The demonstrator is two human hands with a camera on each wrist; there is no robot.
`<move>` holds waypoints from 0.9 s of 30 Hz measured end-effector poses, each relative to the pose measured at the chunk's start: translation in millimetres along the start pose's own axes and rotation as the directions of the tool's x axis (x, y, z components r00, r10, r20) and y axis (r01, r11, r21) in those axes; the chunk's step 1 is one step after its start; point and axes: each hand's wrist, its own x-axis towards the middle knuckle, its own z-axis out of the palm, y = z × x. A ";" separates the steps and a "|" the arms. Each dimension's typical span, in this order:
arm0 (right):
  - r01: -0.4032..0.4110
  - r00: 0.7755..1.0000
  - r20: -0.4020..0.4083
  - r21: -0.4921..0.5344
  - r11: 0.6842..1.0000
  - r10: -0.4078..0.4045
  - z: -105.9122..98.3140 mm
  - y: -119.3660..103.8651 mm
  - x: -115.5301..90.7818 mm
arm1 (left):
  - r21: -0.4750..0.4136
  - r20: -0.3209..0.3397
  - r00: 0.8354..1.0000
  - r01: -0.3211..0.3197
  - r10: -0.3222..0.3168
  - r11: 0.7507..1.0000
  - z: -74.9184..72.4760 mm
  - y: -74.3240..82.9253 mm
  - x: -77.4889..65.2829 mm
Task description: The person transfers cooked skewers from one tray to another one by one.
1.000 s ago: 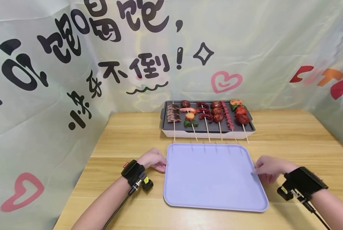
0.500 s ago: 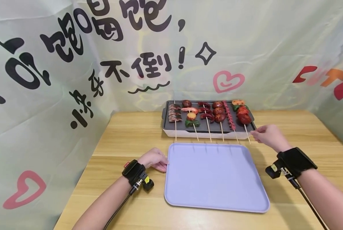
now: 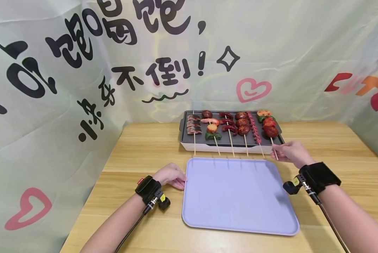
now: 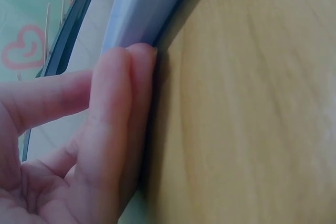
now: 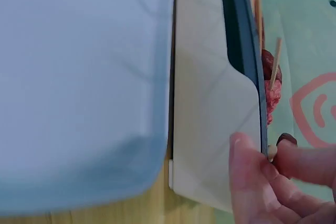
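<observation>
My left hand (image 3: 171,175) is at the left edge of the lavender tray (image 3: 236,196), pinching its rim. In the left wrist view its fingertips (image 4: 140,51) meet the outer wall of the tray, low over the wood. My right hand (image 3: 291,153) pinches the bare stick of the rightmost skewer (image 3: 270,131), which has red and dark brown pieces and still lies on the grill (image 3: 223,149). In the right wrist view, the thumb and fingers (image 5: 307,163) close around the stick near the grill's edge, hiding part of it.
Several other skewers lie side by side on the grill: fish slices (image 3: 193,123), a mixed one with shrimp (image 3: 211,121), mushroom caps (image 3: 242,123) and a thin pink one (image 3: 254,127). Their sticks overhang toward the tray. A printed cloth (image 3: 157,31) stands behind the wooden table (image 3: 138,154).
My right hand has left the tray's right edge, moved up to the grill and taken hold of the rightmost skewer's stick. The left hand has stayed at the tray.
</observation>
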 end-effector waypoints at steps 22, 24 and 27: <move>-0.052 0.998 0.055 0.173 0.984 0.043 -0.1 4.4 4.3 | -0.024 0.003 1.000 -0.012 0.012 1.000 -1.5 0.3 -1.1; -0.056 0.997 0.056 0.173 0.983 0.047 -0.3 5.3 5.0 | -0.023 0.003 1.000 -0.010 0.010 1.000 -1.5 0.5 -1.3; -0.073 0.996 0.057 0.186 0.980 0.063 -0.2 5.3 5.5 | -0.021 0.001 1.000 -0.008 0.008 1.000 -1.2 1.0 -1.6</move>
